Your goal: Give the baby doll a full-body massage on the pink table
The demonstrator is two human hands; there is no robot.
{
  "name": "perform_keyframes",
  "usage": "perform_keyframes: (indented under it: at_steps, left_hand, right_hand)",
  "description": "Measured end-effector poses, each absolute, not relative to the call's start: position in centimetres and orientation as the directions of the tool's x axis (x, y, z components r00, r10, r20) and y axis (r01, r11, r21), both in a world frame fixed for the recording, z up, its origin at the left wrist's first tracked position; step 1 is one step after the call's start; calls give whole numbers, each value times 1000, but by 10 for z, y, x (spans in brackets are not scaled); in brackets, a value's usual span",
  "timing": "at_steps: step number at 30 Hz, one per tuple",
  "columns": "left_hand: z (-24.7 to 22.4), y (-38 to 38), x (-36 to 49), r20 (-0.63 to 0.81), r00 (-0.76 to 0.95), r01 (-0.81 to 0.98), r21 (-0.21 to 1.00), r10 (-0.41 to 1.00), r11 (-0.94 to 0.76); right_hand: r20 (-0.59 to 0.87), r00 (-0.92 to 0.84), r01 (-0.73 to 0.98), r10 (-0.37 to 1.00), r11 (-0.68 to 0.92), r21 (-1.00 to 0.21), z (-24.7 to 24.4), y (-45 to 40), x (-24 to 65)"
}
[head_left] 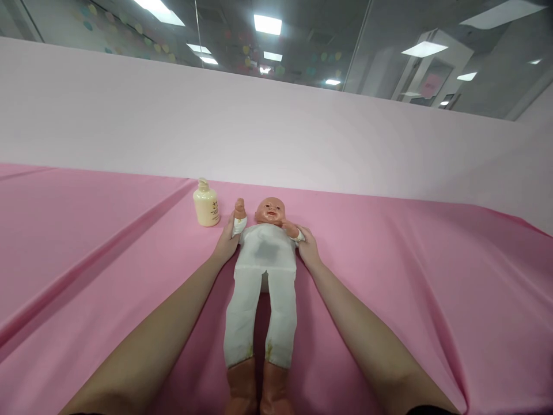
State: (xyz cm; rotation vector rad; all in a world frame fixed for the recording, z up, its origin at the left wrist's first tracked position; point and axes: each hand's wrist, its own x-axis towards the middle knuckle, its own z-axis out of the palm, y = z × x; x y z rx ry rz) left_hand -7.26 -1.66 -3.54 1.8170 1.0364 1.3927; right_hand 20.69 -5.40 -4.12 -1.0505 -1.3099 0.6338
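Observation:
A baby doll (pixel 268 253) with a white cloth body lies on its back on a pink cloth (pixel 363 253), head away from me and feet at the bottom edge. My left hand (pixel 227 239) is closed round the doll's arm on the left, whose small hand points up. On the right, my right hand (pixel 307 245) grips the doll's other arm near the white cuff, and that arm is bent towards the chin. Parts of my fingers are hidden behind the doll's arms.
A pale yellow pump bottle (pixel 206 204) stands on the cloth to the left of the doll's raised hand. Behind the cloth rises a white wall (pixel 276 138), with glass panels above it reflecting ceiling lights.

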Motion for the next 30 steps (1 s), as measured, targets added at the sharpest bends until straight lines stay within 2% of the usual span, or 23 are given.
perform_keyframes:
  at_steps: [5,9,13,18,20,23,26,30]
  left_hand:
    - [-40,-14,-74,457,240,288,809,857,-512]
    - [-38,-17,-75,442,247,291,815,862,-501]
    - [-33,-21,-74,447,214,295,818,868,-494]
    - [-37,-19,-76,302,96,307,897,948,-317]
    - [-39,-17,-77,270,53,309,911,961,-273]
    - [-39,-17,-77,273,32,271,924,962,-271]
    - [-35,-20,-75,291,19,228,930,957,-287]
    - [-31,-23,-75,321,-9,214,926,947,-312]
  right_hand:
    - [544,99,328,833,489,-809,-41,-55,204]
    - [548,56,352,835,497,-793,-39,-56,202]
    - [503,106,283,858,459,-842,-35,-60,200]
    - [341,269,108,901,324,-940,-44,-54,206]
    - [310,346,55,886,311,-949,-49,-49,209]
    - [292,373,-29,881,325,-945,-51,-45,211]
    - [290,379,-42,879,330,-943,-49,-47,210]
    - [328,361,30,873,341,-940,-46,-52,208]
